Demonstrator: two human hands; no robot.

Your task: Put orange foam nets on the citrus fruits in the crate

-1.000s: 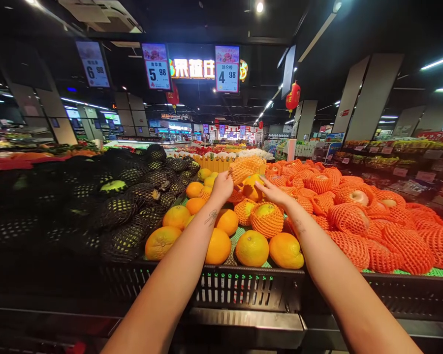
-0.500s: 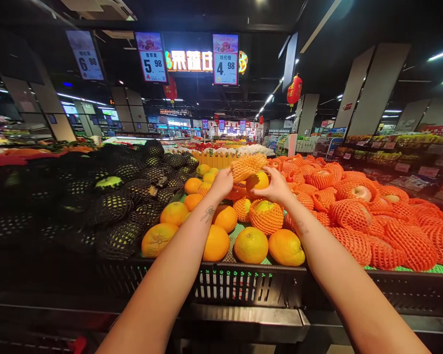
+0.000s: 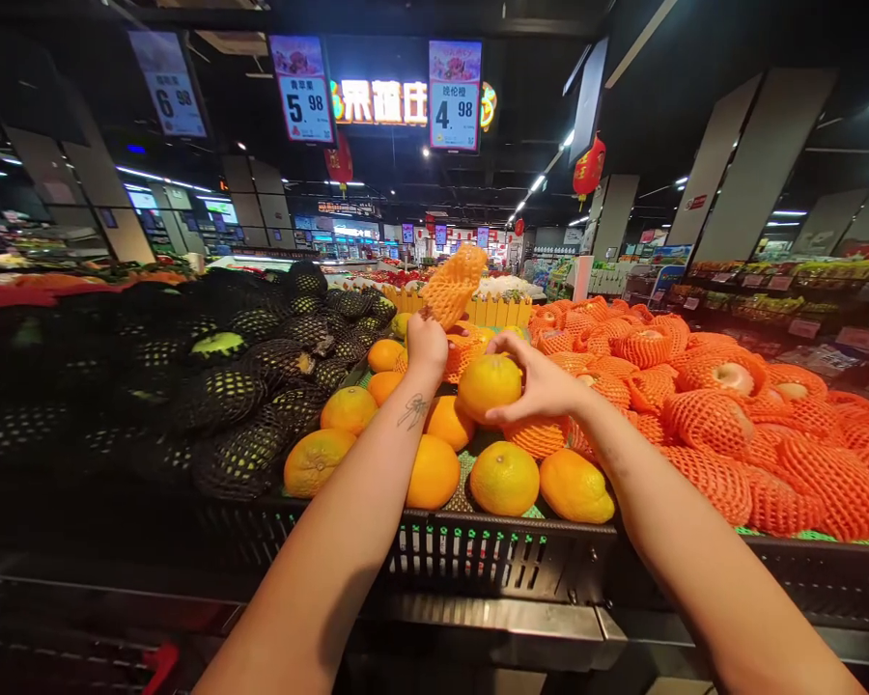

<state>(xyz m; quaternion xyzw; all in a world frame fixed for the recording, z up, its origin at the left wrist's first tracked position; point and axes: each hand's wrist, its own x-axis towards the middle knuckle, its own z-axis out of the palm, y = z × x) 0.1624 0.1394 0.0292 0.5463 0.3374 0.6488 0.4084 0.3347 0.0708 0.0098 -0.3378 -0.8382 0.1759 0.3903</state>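
Observation:
My left hand [image 3: 429, 346] is closed on an orange foam fruit net [image 3: 453, 288], which sticks up above the fist. Whether anything is inside the net cannot be made out. My right hand [image 3: 532, 381] grips a bare orange [image 3: 487, 388] from its right side, thumb below and fingers over the top. This orange is held over the other fruit in the black crate [image 3: 478, 526]. Below it, several bare oranges [image 3: 505, 478] lie along the front, and a netted orange [image 3: 537, 437] is partly hidden under my right hand.
Dark-netted green fruit [image 3: 238, 396] is heaped on the left. Apples in red-orange nets [image 3: 710, 425] are piled on the right. A yellow little fence [image 3: 511, 311] borders the far side. Price signs [image 3: 455, 95] hang overhead, and a metal rail [image 3: 507, 615] runs below the crate.
My right hand has brought the orange nearer and lower, away from the net. My left hand has moved slightly left, and the net now points upward rather than lying sideways.

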